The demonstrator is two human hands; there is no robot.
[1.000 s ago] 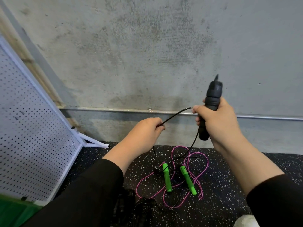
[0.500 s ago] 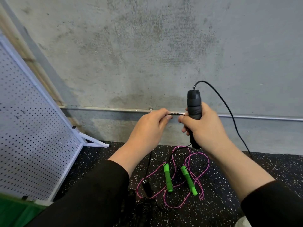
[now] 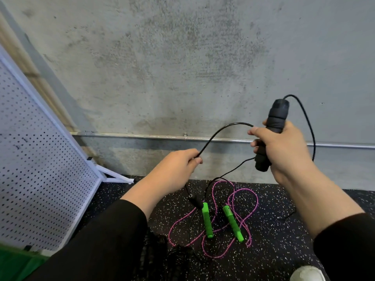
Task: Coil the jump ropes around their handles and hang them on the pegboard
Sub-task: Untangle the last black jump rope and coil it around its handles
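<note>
Right hand grips black handle upright before the wall; left hand pinches its black cord. Below, pink rope with green handles lies on floor; pegboard leans left.

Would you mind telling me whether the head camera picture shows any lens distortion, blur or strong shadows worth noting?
Head view: wide-angle bending shows, the pegboard edge leaning hard and the wall pipe running slightly slanted; lighting is soft and even, with only a dim shadow band under that pipe; the right hand and black handle look slightly soft; the green handles on the floor are sharp; no glare.
</note>
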